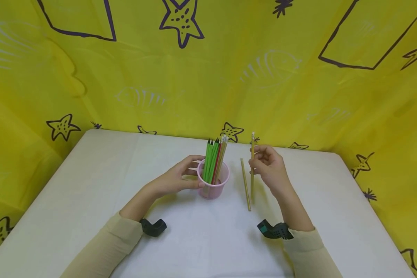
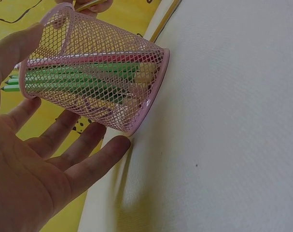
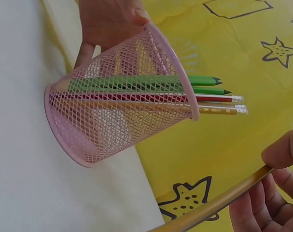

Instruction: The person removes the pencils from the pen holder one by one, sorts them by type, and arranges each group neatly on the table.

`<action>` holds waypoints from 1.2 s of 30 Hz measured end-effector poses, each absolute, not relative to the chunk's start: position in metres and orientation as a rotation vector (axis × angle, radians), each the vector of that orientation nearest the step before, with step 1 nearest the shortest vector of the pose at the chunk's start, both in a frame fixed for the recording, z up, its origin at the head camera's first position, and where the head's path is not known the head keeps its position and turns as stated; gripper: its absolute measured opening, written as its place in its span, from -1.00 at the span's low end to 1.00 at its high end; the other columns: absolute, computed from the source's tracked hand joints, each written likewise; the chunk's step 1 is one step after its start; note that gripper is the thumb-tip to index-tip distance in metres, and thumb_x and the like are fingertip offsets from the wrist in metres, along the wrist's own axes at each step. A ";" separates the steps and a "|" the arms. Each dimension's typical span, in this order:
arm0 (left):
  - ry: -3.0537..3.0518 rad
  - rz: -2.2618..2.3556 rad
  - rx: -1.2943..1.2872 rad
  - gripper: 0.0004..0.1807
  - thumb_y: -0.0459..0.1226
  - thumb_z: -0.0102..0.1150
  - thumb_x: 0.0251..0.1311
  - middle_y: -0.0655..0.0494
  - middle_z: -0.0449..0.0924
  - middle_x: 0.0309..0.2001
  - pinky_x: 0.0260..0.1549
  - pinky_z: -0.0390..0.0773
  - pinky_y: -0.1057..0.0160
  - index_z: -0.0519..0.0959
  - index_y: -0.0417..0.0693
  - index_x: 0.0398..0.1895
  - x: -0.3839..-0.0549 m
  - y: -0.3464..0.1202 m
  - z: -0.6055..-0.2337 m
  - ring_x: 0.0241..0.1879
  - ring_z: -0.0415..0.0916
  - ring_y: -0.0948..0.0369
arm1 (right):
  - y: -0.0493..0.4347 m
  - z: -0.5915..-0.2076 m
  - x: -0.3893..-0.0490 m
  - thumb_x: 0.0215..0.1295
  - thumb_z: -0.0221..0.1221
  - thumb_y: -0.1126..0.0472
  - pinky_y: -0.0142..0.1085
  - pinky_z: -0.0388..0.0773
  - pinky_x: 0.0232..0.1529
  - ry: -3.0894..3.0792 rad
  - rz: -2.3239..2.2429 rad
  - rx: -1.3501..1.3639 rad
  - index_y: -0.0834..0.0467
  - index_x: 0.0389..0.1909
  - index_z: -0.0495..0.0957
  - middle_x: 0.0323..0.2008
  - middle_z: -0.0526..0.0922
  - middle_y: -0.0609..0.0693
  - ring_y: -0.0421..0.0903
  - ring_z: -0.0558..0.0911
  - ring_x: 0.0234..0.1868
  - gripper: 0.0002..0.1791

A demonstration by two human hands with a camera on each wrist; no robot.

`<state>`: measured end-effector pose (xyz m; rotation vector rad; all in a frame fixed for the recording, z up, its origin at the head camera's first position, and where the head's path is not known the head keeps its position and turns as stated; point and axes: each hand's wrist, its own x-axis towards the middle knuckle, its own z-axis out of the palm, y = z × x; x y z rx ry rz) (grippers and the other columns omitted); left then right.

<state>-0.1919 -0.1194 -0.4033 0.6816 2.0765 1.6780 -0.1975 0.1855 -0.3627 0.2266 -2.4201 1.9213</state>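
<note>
A pink mesh pencil cup (image 1: 211,192) stands upright on the white table. Green pencils (image 1: 208,160), dark tips up, lean inside it beside a red pencil (image 1: 216,166) and gold pencils (image 1: 224,148) with white erasers up. My left hand (image 1: 173,177) holds the cup from its left, thumb near the rim (image 2: 24,77) and fingers spread along the mesh side. To the right of the cup, my right hand (image 1: 273,170) pinches a gold pencil (image 3: 218,202) between thumb and fingers, held nearly upright, eraser up. Another gold pencil (image 1: 245,185) lies on the table between cup and right hand.
The white tabletop (image 1: 208,239) extends around both forearms. A yellow cloth (image 1: 208,77) with drawn stars and fish hangs behind the table and along its sides. Black wrist bands (image 1: 153,227) sit on both wrists below the sleeves.
</note>
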 end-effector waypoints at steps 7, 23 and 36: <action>2.065 1.678 0.669 -0.21 -0.24 0.40 0.18 0.13 0.39 0.34 0.25 0.46 -0.05 0.22 0.30 0.43 -0.192 -0.119 -0.402 0.34 0.36 0.01 | 0.187 -0.369 -0.199 0.28 0.13 0.43 -0.33 0.69 -0.40 -2.509 1.791 0.236 0.31 0.03 0.43 -0.34 0.49 0.09 -0.07 0.61 -0.39 -0.69; 2.064 1.682 0.679 -0.19 -0.23 0.40 0.18 0.09 0.38 0.34 0.25 0.46 -0.06 0.21 0.25 0.44 -0.191 -0.119 -0.403 0.33 0.36 -0.01 | 0.194 -0.381 -0.206 0.31 0.16 0.32 -0.24 0.71 -0.39 -2.724 1.607 0.142 0.28 0.17 0.41 -0.29 0.51 0.16 -0.02 0.59 -0.41 -0.58; 2.066 1.682 0.659 -0.22 -0.24 0.40 0.18 0.14 0.40 0.32 0.24 0.48 -0.04 0.23 0.32 0.41 -0.192 -0.120 -0.403 0.32 0.37 0.04 | 0.197 -0.390 -0.211 0.31 0.17 0.30 -0.12 0.73 -0.39 -2.808 1.538 0.110 0.21 0.21 0.38 -0.31 0.53 0.16 -0.01 0.61 -0.46 -0.55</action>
